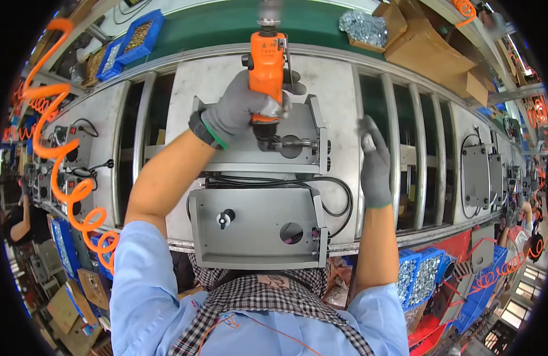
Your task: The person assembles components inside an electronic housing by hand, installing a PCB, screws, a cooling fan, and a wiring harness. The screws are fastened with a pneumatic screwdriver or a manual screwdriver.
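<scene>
My left hand (241,104), in a grey glove, is wrapped round an orange right-angle air driver (266,62). The driver's angled head points right, its tip at the right side wall of the far grey metal housing (238,151); whether they touch I cannot tell. My right hand (376,169), gloved too, is held up to the right of the housings, fingers stretched out and slightly blurred, holding nothing visible. A second grey metal housing (256,228), with a round hole and a black-and-silver knob (225,219), lies nearer to me. Black cable (339,196) loops between and beside the housings.
Both housings rest on a pale work board (336,77) over metal rollers (425,154). Coiled orange air hose (60,172) hangs at left. Beyond are blue parts bins (140,37), a bag of screws (363,28) and a cardboard box (428,50). More housings (477,177) stand right.
</scene>
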### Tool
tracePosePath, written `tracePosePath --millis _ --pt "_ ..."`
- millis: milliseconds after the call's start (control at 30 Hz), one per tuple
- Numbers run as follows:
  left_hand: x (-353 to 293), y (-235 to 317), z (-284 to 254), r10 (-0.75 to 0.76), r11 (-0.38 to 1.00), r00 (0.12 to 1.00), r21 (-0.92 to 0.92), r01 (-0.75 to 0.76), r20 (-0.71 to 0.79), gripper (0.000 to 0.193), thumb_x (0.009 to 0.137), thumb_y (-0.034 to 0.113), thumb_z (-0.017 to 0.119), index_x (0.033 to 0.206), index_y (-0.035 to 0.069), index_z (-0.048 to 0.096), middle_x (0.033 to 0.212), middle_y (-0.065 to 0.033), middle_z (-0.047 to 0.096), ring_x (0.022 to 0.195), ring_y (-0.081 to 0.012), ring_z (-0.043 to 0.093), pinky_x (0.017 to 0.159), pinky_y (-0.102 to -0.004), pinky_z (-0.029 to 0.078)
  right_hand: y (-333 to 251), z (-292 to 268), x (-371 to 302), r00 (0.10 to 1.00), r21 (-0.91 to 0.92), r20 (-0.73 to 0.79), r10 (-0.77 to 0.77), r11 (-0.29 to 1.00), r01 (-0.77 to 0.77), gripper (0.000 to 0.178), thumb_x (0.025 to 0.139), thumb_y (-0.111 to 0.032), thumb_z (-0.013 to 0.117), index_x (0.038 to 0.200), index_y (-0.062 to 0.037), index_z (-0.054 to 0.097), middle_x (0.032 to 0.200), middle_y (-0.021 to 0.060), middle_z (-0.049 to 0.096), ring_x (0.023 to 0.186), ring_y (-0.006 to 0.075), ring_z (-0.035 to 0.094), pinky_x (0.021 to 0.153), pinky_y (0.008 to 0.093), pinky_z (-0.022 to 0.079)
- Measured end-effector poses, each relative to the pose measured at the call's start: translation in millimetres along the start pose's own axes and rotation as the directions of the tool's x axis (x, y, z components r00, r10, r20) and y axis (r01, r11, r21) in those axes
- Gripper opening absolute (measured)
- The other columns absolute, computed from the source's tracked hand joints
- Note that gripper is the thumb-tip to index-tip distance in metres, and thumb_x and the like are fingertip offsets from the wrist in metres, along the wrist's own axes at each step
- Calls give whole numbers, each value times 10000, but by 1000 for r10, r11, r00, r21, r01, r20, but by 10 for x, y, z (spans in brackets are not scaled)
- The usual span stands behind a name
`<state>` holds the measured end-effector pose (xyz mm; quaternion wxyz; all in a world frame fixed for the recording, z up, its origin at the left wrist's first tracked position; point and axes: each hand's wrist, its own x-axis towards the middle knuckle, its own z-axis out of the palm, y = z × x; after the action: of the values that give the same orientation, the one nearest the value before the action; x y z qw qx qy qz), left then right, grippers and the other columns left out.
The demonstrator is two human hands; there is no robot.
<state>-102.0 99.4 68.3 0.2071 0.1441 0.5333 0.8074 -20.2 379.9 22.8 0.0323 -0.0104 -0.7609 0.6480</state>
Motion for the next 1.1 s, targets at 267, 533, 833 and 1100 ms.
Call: tracePosePath --millis 267,533,833,1100 --pt "144 -267 101 -66 995 986 -67 77 152 635 620 69 713 1208 -44 502 1019 -157 634 798 -217 636 694 -335 534 143 529 10 925 233 233 301 906 -354 544 987 -208 434 1442 63 312 1348 135 503 1244 189 436 1114 315 238" --pt "93 -191 182 -7 999 998 -44 9 61 477 619 47 638 1079 -20 528 890 -111 620 780 -220 633 709 -369 545 -27 465 109 956 178 243 163 961 -209 532 987 -183 425 1445 61 310 1376 140 472 1231 178 471 1059 288 331" --pt "95 -299 70 -25 976 991 -210 52 132 491 680 86 733 1111 8 511 938 -125 603 817 -240 649 717 -384 558 56 478 24 960 86 252 119 986 -144 555 974 -184 421 1448 70 285 1463 209 389 1414 261 246 1152 335 107" --pt "30 -203 124 -31 994 999 -104 32 16 388 698 57 667 1063 -21 559 885 -96 638 786 -179 624 675 -314 534 -2 455 4 956 46 267 119 990 -136 594 976 -235 443 1450 79 272 1472 203 377 1385 242 309 1130 325 209"
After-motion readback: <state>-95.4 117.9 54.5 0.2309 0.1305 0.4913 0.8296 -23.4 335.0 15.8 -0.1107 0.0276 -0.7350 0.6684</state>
